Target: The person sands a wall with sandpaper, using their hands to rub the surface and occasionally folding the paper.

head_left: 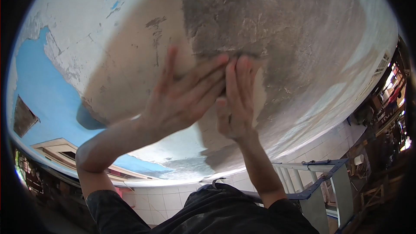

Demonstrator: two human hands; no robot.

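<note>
My left hand point(181, 97) lies against a large wall surface, fingers stretched to the right and thumb pointing up, slightly smeared by motion. Beside it, my right hand point(238, 97) has its fingers straight up and close together, the thumb low on the left. The fingertips of both hands meet along a dark line at the lower part of a rough grey-brown patch point(268, 17) of the wall. Pale, scraped plaster point(143, 56) surrounds the left hand. What lies under the fingers is hidden.
Blue paint point(43, 86) covers the wall at the left, with a dark square opening point(26, 117) and a cream window frame point(65, 147) below it. A ladder point(320, 182) stands at lower right on white tiles point(167, 201). Cluttered items lie at far right.
</note>
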